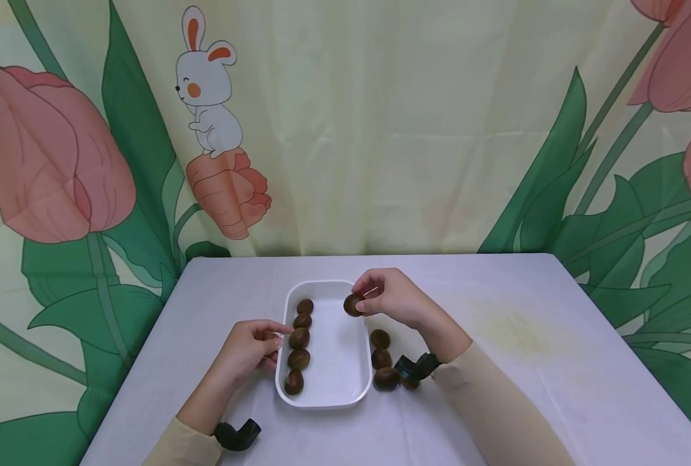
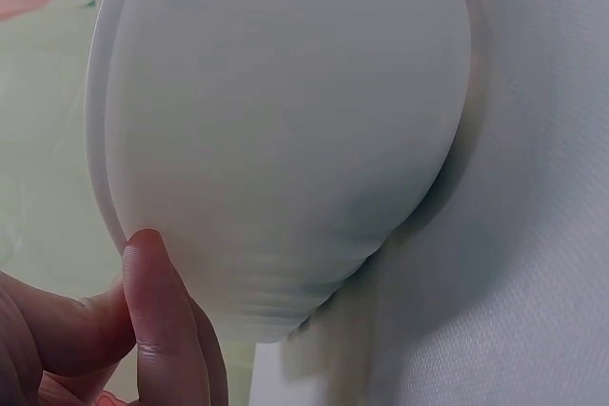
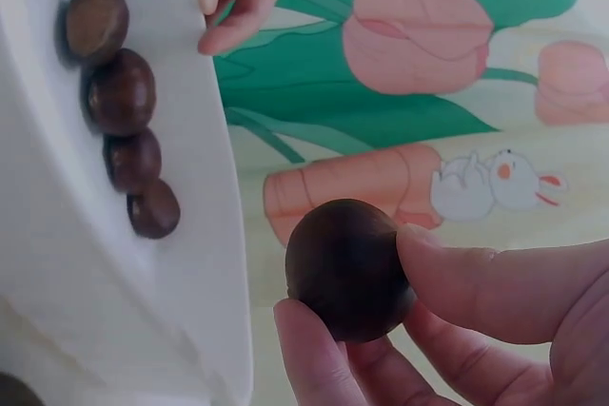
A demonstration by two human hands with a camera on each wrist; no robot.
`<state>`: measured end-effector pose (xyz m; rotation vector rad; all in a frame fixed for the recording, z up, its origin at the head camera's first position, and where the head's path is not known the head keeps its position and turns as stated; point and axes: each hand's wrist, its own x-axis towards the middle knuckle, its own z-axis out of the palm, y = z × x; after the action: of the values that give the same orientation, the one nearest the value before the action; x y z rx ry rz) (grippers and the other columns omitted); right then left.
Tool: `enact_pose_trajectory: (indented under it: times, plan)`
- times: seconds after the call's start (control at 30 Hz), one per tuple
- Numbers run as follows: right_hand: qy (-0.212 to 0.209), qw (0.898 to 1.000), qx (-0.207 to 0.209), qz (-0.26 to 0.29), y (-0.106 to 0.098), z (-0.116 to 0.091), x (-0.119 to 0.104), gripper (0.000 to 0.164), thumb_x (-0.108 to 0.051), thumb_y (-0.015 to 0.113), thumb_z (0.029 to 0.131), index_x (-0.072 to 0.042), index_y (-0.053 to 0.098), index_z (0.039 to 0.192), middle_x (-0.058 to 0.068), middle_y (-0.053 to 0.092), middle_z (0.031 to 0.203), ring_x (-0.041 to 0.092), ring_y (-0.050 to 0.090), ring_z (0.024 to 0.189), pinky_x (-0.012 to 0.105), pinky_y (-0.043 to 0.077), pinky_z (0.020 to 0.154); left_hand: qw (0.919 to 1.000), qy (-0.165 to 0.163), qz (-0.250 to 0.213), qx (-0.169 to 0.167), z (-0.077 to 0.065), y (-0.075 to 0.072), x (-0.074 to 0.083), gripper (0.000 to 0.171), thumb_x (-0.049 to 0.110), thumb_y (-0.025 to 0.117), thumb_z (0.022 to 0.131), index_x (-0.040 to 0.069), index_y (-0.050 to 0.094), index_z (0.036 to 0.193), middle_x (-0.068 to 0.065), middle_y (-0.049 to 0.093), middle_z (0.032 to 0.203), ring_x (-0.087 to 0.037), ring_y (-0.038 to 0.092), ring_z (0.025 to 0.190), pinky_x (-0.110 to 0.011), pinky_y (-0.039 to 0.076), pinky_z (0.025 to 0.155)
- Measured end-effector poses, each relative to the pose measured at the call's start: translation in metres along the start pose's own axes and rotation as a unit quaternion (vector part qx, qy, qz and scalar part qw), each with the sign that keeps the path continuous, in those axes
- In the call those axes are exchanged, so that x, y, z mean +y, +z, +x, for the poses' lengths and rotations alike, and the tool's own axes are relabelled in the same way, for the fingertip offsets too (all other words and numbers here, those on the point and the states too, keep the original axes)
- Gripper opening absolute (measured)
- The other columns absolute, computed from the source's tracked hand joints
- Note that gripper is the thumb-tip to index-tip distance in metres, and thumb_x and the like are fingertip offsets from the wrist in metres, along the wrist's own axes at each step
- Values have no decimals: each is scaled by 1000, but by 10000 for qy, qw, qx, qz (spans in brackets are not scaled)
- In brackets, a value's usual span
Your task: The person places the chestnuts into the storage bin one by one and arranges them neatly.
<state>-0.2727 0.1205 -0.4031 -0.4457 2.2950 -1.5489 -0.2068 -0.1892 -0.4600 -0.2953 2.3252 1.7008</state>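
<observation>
A white rectangular tray [image 1: 336, 378] stands on the table, with several brown chestnuts [image 1: 299, 338] in a row along its left side. At the tray's left rim, my left hand [image 1: 251, 349] pinches the edge. The left wrist view shows its fingers [image 2: 157, 301] against the tray's outer wall [image 2: 285, 140]. Over the tray's far right corner, my right hand [image 1: 391, 298] holds one chestnut [image 1: 354, 305] between thumb and fingertips. Close up in the right wrist view, that dark, round chestnut [image 3: 347, 268] is raised above the tray.
More chestnuts [image 1: 381, 358] lie on the table just right of the tray, partly hidden by the right wrist's black camera mount [image 1: 418, 367]. A white cloth [image 1: 526, 362] covers the table. Behind it hangs a curtain [image 1: 380, 129] printed with tulips and a rabbit.
</observation>
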Motion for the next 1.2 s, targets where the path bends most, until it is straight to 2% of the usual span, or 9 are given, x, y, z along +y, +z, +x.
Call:
enact_pose_trajectory:
  times: [0.13, 0.33, 0.73, 0.93, 1.2]
  plan:
    - [-4, 9999, 40, 140, 8, 10, -5, 23, 1, 77, 92, 0, 73, 115, 15, 75, 110, 20, 77, 90, 42, 68, 86, 10000, 5, -23, -17, 1, -1, -1, 23, -2, 72, 98, 6, 82, 117, -12, 69, 90, -22, 66, 68, -28, 60, 58]
    - [-26, 9993, 61, 355, 18, 24, -6, 24, 3, 77, 92, 4, 72, 115, 16, 74, 108, 17, 76, 89, 38, 68, 84, 9999, 119, -3, -76, 1, -1, -3, 22, -1, 73, 98, 4, 81, 119, -12, 69, 90, -21, 66, 67, -29, 60, 57]
    - [442, 9961, 219, 725, 38, 46, -6, 23, 6, 79, 90, 3, 73, 112, 13, 74, 105, 18, 76, 89, 39, 69, 83, 9999, 110, -3, -111, 1, -2, 0, 23, -1, 73, 98, 4, 81, 119, -12, 70, 91, -21, 65, 67, -31, 61, 58]
    - [634, 9955, 345, 613, 49, 55, -4, 22, 2, 81, 90, 1, 74, 110, 14, 75, 105, 19, 77, 87, 39, 69, 82, 9999, 67, 4, -136, 1, -2, 1, 23, -1, 72, 98, 4, 81, 119, -12, 71, 91, -21, 66, 67, -30, 61, 59]
    - [722, 9958, 450, 333, 62, 66, 5, 19, 4, 82, 87, 0, 75, 105, 10, 75, 95, 15, 73, 79, 40, 69, 80, 9999, 106, 8, -120, 0, -2, 1, 23, -2, 71, 99, 3, 81, 119, -13, 73, 93, -20, 66, 67, -29, 61, 59]
